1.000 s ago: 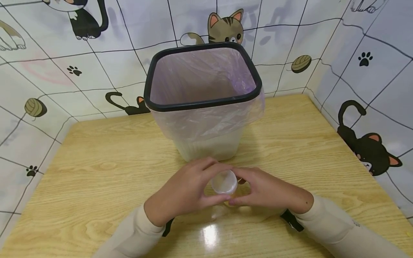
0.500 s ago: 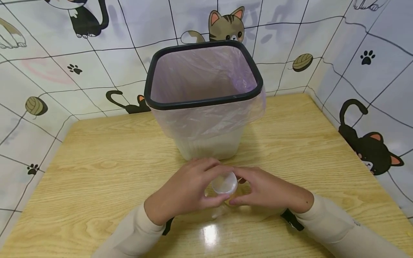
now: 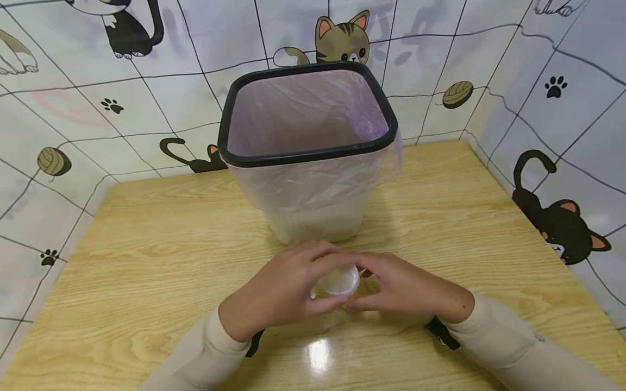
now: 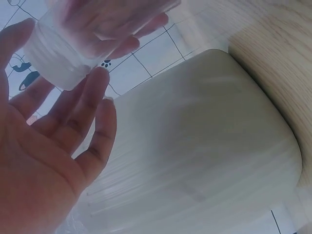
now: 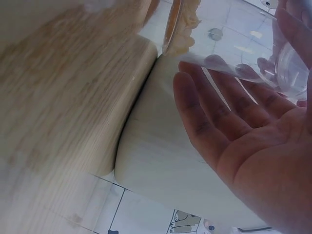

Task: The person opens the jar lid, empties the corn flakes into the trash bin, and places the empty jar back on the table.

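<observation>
A clear jar (image 5: pixel 234 41) with a translucent lid (image 3: pixel 340 280) stands between both hands in front of the bin. My left hand (image 3: pixel 286 285) grips the lid, thumb on the near side and fingers on the far side; the left wrist view shows this lid (image 4: pixel 56 61) close to the thumb and fingertips. My right hand (image 3: pixel 403 285) holds the jar's body, its fingers (image 5: pixel 229 109) curved along the clear wall. Some pale tan stuff (image 5: pixel 185 27) lies at the jar's bottom. From the head view, the hands hide most of the body.
A bin (image 3: pixel 318 217) with a black rim (image 3: pixel 308 158) and a pale purple liner stands right behind the hands. It rests on a wood-grain table (image 3: pixel 171 244). Cat-patterned sheeting (image 3: pixel 489 65) rises at the back and both sides.
My left index finger has shifted slightly across the far edge of the lid, covering more of it. The jar, the right hand and the bin stay in place.
</observation>
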`<state>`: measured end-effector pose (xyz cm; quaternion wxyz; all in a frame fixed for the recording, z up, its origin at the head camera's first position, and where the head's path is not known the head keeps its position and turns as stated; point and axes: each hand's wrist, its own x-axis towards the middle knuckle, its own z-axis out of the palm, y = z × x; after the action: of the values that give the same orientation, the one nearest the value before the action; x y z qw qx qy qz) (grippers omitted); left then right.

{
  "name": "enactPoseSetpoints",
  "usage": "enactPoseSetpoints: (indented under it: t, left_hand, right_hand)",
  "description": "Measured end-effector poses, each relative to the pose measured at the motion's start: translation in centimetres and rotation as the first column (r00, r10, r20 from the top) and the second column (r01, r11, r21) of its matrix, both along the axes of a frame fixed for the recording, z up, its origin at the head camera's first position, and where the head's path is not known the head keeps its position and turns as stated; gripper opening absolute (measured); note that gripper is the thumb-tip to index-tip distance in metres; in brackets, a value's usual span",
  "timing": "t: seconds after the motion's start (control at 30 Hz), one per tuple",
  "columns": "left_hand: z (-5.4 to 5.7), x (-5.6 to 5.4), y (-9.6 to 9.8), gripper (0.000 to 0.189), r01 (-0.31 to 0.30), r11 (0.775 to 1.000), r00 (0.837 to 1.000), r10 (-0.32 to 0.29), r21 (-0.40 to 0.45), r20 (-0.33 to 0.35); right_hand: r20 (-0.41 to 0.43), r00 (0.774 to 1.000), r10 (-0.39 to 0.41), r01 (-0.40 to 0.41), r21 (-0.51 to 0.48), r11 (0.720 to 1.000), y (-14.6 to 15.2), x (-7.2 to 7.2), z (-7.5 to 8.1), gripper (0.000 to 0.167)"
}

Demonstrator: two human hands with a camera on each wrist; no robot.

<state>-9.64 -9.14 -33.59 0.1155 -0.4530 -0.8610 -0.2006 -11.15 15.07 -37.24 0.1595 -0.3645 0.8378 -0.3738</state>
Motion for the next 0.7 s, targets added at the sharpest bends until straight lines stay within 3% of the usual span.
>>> enactPoseSetpoints:
  t: [0.23,0.47,0.7]
  left_hand:
    - [-0.25,0.01,0.08,0.051,-0.049,0.999,0.998,0.050,0.024,-0.041]
    - [-0.29,-0.10,0.10,0.053,-0.046,0.998,0.994,0.050,0.037,-0.100]
    - [0.01,-0.11,-0.33,0.059,-0.051,0.999,0.995,0.050,-0.008,-0.085]
  right_hand:
    - [-0.038,0.999,-0.009,0.009,-0.008,1.000,-0.18,0.08,-0.10,0.071]
    - [-0.040,0.999,-0.026,0.025,-0.003,1.000,-0.17,0.11,0.02,0.070]
    - [-0.040,0.999,-0.030,0.030,-0.009,1.000,-0.08,-0.07,-0.01,0.070]
